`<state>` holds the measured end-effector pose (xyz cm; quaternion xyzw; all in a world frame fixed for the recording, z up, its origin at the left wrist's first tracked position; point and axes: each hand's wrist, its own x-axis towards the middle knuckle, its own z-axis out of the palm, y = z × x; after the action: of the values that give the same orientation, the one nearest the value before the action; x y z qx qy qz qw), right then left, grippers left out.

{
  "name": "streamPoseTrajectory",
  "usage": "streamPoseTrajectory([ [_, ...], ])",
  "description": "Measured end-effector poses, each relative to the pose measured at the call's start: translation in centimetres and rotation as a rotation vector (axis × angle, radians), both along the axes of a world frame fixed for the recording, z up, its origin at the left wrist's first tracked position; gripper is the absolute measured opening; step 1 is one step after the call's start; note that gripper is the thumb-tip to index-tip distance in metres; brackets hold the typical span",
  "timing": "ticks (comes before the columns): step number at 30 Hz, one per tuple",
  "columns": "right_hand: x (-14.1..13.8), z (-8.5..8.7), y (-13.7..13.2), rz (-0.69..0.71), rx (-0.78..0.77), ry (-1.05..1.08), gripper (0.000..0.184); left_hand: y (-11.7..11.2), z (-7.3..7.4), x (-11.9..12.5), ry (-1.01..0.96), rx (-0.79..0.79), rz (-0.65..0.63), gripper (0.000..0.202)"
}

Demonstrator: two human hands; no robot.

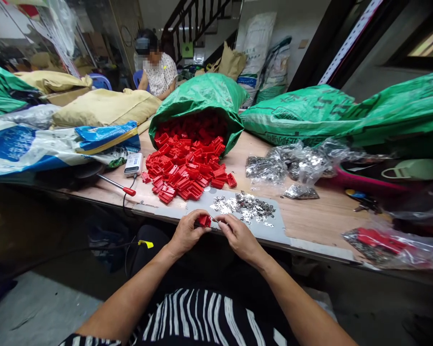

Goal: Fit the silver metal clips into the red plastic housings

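The left hand (189,231) pinches a red plastic piece (205,220) above the table's (310,216) near edge; the right hand (238,236) pinches something too small to identify.

Red pieces (182,177): smooth, glossy plastic
Small plates (254,207): shiny metal
Tabletop (317,218): smooth, wood-grained
Green sack (205,90): crinkled, slightly glossy plastic
Beige sack (106,106): matt, perhaps paper

The plastic pieces (187,168) are red, the metal bits (250,206) are silver, and the shirt (198,312) has black and white stripes.
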<state>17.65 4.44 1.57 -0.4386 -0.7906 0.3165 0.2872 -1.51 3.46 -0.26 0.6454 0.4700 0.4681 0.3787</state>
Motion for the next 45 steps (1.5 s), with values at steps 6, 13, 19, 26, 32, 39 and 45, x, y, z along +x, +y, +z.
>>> streamPoseTrajectory([
  [6,1.0,0.8,-1.2,0.059,-0.164,0.128,0.026,-2.0,1.8,1.2,-0.524,-0.270,0.031,0.026],
  [13,0.4,2.4,-2.0,0.181,-0.221,0.071,0.042,-3.1,2.9,1.7,-1.177,-0.711,-0.068,0.015],
  [19,0.0,2.7,-2.0,0.167,-0.152,0.036,0.037,-3.4,3.1,2.0,-1.311,-0.839,-0.006,0.018],
  [26,0.2,3.0,-1.9,0.198,-0.147,0.039,0.036,-3.5,3.5,2.2,-1.357,-0.910,-0.008,0.024],
  [32,0.1,2.9,-1.7,0.188,-0.112,-0.014,0.034,-3.5,3.2,2.3,-1.371,-0.917,0.000,0.024],
  [39,-0.5,2.0,-1.8,0.113,0.019,-0.105,0.032,-3.5,2.3,2.3,-1.370,-0.909,-0.030,0.021],
  [45,-0.3,1.8,-1.4,0.127,0.015,-0.091,0.035,-4.1,1.5,2.4,-1.305,-0.960,0.002,0.019],
])
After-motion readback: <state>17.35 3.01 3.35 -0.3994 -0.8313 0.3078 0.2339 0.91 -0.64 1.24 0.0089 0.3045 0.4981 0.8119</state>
